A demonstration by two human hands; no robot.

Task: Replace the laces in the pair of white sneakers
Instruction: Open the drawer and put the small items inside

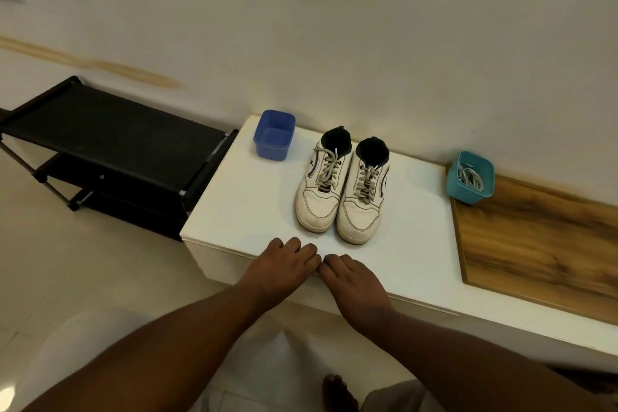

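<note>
Two white sneakers side by side on the white counter [240, 211], toes toward the near edge, heels toward the wall. Left sneaker [321, 189] and right sneaker [364, 197] touching or nearly touching along their inner sides, both upright, both threaded with greyish laces [329, 170] (ends loose near the dark collars). Behind and to the left of the pair, close to the wall, a dark blue plastic tub [274, 139], open and showing nothing inside. Well to the right, a teal plastic tub [470, 177] holding a bundle of pale laces [470, 176], standing where the white counter meets a wood-grain panel [541, 244].

Near the front edge of the counter, just short of the sneaker toes: left hand [284, 266] and right hand [354, 281], palms down, their fingertips almost meeting. Fingers [302, 249] of the left hand loosely curled, grasping nothing; fingers of the right hand likewise relaxed and bent, holding nothing. Neither hand touching a sneaker.

Left of the counter, a black shoe rack [110, 140] with several tiers, standing on the pale tiled floor [67, 261]. At the bottom of the view, a bare foot [337, 391] on the floor.
</note>
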